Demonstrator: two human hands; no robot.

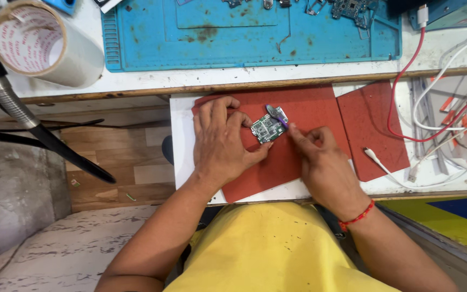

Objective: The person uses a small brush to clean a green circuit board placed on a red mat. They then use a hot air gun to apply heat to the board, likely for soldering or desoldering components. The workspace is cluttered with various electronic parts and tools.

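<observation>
Red mat [320, 108], hands [220, 143] gripping circuit board [267, 128]

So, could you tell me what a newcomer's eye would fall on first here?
Probably the small green circuit board at the centre, held on a red mat between the left hand and the right hand. Next, the big roll of clear tape at top left, and the tangle of red and white cables on the right.

1. Board [268, 128] on mat [320, 108], between left hand [220, 141] and right hand [320, 157].
2. Tape roll [39, 43] far left, behind.
3. Cables [439, 108] right of mat.
</observation>
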